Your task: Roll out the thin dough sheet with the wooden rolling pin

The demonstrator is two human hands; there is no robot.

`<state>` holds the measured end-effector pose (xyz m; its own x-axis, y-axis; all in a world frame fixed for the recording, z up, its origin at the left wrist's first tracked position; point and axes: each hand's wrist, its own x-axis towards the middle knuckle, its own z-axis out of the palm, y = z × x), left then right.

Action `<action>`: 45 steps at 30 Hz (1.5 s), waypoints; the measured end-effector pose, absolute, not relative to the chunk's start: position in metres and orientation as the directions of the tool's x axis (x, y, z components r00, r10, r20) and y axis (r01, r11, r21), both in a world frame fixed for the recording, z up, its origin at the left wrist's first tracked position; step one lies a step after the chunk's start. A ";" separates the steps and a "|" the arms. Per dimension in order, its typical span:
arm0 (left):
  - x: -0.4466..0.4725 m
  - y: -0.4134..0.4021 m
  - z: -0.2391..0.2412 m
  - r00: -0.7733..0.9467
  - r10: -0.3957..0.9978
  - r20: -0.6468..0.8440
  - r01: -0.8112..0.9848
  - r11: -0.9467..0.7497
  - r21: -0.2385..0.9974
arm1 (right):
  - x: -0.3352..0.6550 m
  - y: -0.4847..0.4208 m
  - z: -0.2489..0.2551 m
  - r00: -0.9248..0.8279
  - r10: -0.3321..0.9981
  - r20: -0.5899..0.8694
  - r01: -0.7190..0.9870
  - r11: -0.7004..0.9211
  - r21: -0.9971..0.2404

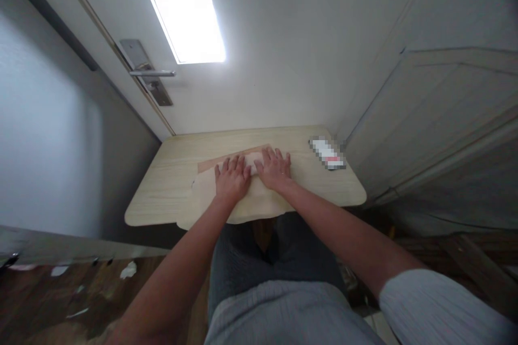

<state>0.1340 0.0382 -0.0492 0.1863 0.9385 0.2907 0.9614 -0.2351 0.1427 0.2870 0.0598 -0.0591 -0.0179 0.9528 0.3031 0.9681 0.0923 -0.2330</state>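
Observation:
A thin cream sheet (204, 194), paper or cloth, lies on the small table and reaches over its front edge. Beyond the sheet's far side, a light brown strip (210, 164) shows, slightly slanted; I cannot tell whether it is a separate piece. My left hand (233, 178) rests palm down on the far part of the sheet, fingers spread and pointing away. Close beside it, my right hand (274, 168) also presses flat there, its fingertips near the strip. Between the two thumbs a pale raised fold (254, 159) shows. What lies under the palms is hidden.
The pale wood table (154, 194) stands against a white door (275, 86) with a metal handle (151, 73). A blurred-out phone-like object (327, 153) lies at the table's right. White scraps (128, 270) are on the wooden floor, lower left. Grey sheeting (445, 118) hangs at right.

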 end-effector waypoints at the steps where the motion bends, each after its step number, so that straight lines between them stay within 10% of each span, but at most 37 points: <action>1: 0.134 0.032 -0.050 0.195 0.936 0.295 0.958 -0.245 0.147 | 0.288 0.053 -0.060 -0.020 0.952 0.304 0.967 0.095 -0.234; 36: 0.115 0.011 -0.041 0.352 0.842 0.409 0.854 -0.468 0.229 | 0.348 0.025 -0.037 -0.369 0.893 0.258 0.851 0.436 -0.293; 40: 0.083 0.034 -0.042 0.119 0.880 0.461 0.890 -0.300 0.343 | 0.363 0.051 -0.037 -0.145 0.975 0.166 0.913 0.197 -0.357; 45: 0.031 0.059 -0.051 -0.168 0.968 0.188 0.872 0.057 0.486 | 0.383 0.084 -0.049 0.160 0.986 -0.039 0.823 -0.155 -0.546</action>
<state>0.0309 0.0587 -0.0513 -0.1676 0.9677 0.1883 0.8724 0.0566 0.4856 0.3833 0.0840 -0.0490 0.1605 0.9863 -0.0389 0.8229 -0.1555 -0.5465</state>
